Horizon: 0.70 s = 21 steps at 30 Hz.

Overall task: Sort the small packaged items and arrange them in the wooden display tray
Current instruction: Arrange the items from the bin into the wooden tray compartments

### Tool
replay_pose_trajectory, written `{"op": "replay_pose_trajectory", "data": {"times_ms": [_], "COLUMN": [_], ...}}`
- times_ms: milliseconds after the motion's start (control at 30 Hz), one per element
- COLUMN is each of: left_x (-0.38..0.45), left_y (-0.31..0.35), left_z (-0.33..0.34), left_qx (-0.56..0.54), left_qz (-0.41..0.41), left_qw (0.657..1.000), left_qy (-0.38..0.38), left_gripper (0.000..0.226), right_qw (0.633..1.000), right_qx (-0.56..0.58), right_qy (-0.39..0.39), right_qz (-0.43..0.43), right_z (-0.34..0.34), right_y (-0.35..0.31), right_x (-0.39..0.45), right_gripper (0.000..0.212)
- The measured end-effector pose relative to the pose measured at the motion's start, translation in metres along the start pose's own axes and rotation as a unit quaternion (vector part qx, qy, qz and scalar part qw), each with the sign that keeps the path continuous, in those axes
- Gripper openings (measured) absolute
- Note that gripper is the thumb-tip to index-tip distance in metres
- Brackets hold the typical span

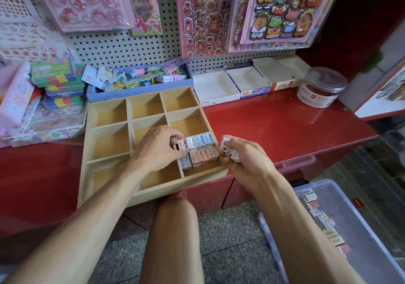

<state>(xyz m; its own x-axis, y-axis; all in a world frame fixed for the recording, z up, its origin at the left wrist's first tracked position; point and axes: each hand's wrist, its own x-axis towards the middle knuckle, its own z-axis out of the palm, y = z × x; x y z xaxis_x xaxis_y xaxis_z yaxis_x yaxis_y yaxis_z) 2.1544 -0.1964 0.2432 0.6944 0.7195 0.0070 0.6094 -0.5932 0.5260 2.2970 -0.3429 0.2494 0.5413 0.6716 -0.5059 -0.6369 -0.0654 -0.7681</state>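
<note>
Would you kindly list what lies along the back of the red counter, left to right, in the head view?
Stack of colourful boxes → lilac basket → white open carton → blue-edged carton → red-labelled carton → clear round tub.

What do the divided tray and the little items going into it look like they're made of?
Tray: pale wood or wood-look board, matt, with thin flat dividers and faint grain. Small items: glossy moulded plastic in pink, white and blue, with sharp edges and highlights; any clear wrap is too small to tell.

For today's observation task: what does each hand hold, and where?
Right hand: white items, gripped round their sides. Left hand: pinches the pink item at its top.
</note>
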Motion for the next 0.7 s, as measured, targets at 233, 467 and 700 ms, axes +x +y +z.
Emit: {"op": "replay_pose_trajectory", "data": {"times_ms": [233,467,700], "left_x": [-0.006,-0.004,0.003], "left_y": [0.02,0.046,0.04], "left_z": [-0.001,0.01,0.017], "left_qx": [-0.167,-0.147,-0.103], "left_qz": [0.082,0.145,0.087], "left_qw": [0.982,0.976,0.991], "left_qy": [-0.043,-0.065,-0.008], "left_gripper": [0.036,0.029,0.026], "right_qw": [0.995,0.983,0.997], "right_qx": [-0.09,-0.169,0.04], "right_qy": [-0.033,-0.019,0.047], "right_qz": [-0.022,-0.068,-0.044], "right_z": [-0.001,0.002,-0.022], "right_y": [0.002,-0.001,-0.016], "right_x": [-0.005,-0.01,-0.008], "right_gripper": [0.007,0.011,0.023]}}
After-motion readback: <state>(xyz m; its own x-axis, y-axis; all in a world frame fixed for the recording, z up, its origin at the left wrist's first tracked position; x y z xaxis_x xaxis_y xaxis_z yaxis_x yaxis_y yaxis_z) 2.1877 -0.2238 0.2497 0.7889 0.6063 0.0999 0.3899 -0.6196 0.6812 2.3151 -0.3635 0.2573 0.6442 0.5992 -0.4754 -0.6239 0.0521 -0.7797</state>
